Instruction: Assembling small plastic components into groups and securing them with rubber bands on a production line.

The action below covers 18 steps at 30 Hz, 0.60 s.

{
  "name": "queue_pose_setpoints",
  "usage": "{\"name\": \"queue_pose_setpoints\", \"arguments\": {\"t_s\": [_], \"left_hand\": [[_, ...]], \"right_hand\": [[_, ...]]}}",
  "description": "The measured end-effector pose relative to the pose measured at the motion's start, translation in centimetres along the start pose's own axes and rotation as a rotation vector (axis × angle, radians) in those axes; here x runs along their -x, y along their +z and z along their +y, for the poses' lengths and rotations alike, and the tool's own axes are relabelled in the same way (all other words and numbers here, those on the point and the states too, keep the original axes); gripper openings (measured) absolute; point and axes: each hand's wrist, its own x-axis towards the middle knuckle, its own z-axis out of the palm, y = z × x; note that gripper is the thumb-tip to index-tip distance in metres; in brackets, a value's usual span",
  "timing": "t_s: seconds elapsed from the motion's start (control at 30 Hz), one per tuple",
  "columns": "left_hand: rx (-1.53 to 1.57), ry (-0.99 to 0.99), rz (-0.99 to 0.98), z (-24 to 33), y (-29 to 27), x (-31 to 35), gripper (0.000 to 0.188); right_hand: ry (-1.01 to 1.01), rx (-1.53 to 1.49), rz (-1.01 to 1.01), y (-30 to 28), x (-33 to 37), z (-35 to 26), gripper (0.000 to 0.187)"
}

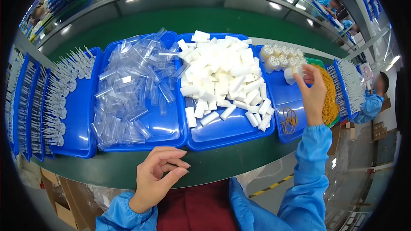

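My right hand [314, 90] reaches over the blue tray [291, 100] at the right, its thumb and fingertips closed on a short round bundle of clear-and-white tubes [293, 75]. Several similar bundles [280, 55] stand upright just beyond it, with yellowish bands around them. A few loose tan rubber bands [288, 120] lie nearer in that tray. Over the front edge of the green table [201, 167], my left hand [158, 175] hangs with its fingers loosely curled and slightly apart, holding nothing.
White foam-like cylinders [222, 75] fill the middle tray, and clear plastic tubes [132, 85] the one left of it. Trays of thin white-tipped pieces [55, 90] stand far left. A pile of yellow rubber bands [329, 96] sits right of my right hand. Co-workers [371, 100] are in the background.
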Motion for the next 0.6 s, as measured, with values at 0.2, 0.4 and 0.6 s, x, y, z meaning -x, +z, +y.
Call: {"name": "queue_pose_setpoints", "arguments": {"t_s": [0.2,0.4,0.6], "left_hand": [[0.023,-0.004,0.013,0.0,0.0,0.1,0.027],[0.001,-0.011,0.08,-0.2,-1.1,0.7,0.025],[0.016,-0.027,0.056,0.0,-0.8,0.5,0.023]], "right_hand": [[-0.257,0.385,-0.067,3.7,-0.3,4.9,0.038],[-0.339,0.453,-0.135,0.7,-1.2,3.1,0.039],[-0.228,0.447,-0.179,0.4,-1.8,6.7,0.042]]}}
